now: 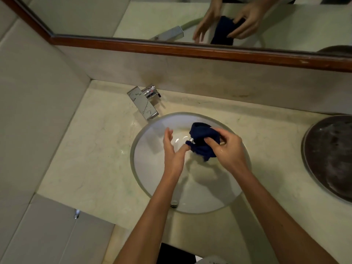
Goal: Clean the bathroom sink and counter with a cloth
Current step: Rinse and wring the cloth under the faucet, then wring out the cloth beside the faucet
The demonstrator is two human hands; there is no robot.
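- Head view: the right hand (229,149) is gripping a bunched dark blue cloth (202,142), fingers curled round it, holding it above the bowl of the round white sink (150,174); the left hand (172,152) is hovering just beside the cloth with fingers straight and spread, one fingertip touching the cloth's lower left corner, grasping nothing.
- The sink is sitting in a pale marble counter (91,153); a square chrome faucet (143,102) is standing at its upper left rim.
- A dark round tray (331,157) is lying on the counter at the right edge; the wood-framed mirror (171,21) above is reflecting both hands and the cloth.
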